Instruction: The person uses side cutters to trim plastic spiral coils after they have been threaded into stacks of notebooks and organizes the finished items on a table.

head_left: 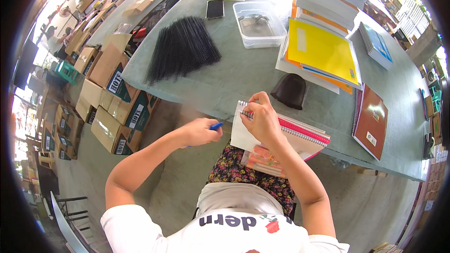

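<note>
My left hand (193, 132) is closed around a blue-handled tool (216, 126) whose working end is hidden, left of the notebooks. At the table's near edge, partly over my lap, lies a spiral notebook (241, 136) with white pages facing up. My right hand (262, 118) bends over its upper left corner, fingertips pinched on the silvery spiral wire (246, 114). To the right of that hand, more spiral-bound edges and a red-pink cover (304, 130) show. Pink and orange patterned notebooks (263, 161) rest on my lap beneath.
Black binding coils (183, 49) are spread at the table's left. Beyond are a phone (215, 9) and a clear plastic tub (260, 37) holding wire pieces. A dark brown pouch-like object (289, 91), yellow-topped notebooks (323, 49) and a brown notebook (370, 122) lie rightward. Cartons (112, 126) stand left.
</note>
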{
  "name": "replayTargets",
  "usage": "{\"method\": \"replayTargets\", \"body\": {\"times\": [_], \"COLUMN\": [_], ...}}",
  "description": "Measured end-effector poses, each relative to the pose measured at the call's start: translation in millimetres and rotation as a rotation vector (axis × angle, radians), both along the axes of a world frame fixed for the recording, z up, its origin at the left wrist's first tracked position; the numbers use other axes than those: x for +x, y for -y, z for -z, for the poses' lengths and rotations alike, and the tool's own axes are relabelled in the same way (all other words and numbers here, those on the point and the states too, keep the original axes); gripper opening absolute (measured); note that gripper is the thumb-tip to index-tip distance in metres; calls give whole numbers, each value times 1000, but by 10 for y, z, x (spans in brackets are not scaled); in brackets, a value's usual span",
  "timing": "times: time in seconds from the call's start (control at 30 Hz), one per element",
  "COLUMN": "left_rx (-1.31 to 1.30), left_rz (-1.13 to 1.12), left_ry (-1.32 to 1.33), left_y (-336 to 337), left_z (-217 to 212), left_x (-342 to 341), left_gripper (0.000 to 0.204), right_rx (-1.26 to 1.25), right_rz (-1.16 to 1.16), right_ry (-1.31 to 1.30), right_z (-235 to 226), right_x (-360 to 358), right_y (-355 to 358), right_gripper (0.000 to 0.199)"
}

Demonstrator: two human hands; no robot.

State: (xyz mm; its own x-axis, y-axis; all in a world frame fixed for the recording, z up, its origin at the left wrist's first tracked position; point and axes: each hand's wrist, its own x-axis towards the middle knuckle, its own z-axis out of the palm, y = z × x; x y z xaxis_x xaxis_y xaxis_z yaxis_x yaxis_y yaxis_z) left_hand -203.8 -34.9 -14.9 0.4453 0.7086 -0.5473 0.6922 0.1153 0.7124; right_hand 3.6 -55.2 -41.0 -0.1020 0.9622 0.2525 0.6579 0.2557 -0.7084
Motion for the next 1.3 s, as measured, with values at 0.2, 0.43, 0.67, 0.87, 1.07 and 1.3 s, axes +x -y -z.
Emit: {"method": "replayTargets", "body": {"times": [0.2,0.43,0.67,0.87,1.07,1.3], "left_rx": [229,508,982,1324,1343,1173], "left_rz": [-132,-288,-58,-17,-238,-670], "left_ry": [473,507,145,-25,3,-62], "left_y": [-147,-1700,-1619,-1120,-1410,-1939], "left_z": [46,-503,277,705,250,266], "left_x": [275,900,721,711,76,-1085], "left_gripper": [20,13,38,32,22,10], "right_rx": [136,163,-128,282,127,417], "right_rz": [-113,-148,96,585,872,647], "right_ry": [18,143,262,-27,935,910], "right_z": [70,-88,-201,-942,-1917,-331], "right_x": [-160,32,986,2583,3264,3646], "right_y": [186,661,1025,1450,1013,653], "right_gripper": [15,14,22,29,29,27]}}
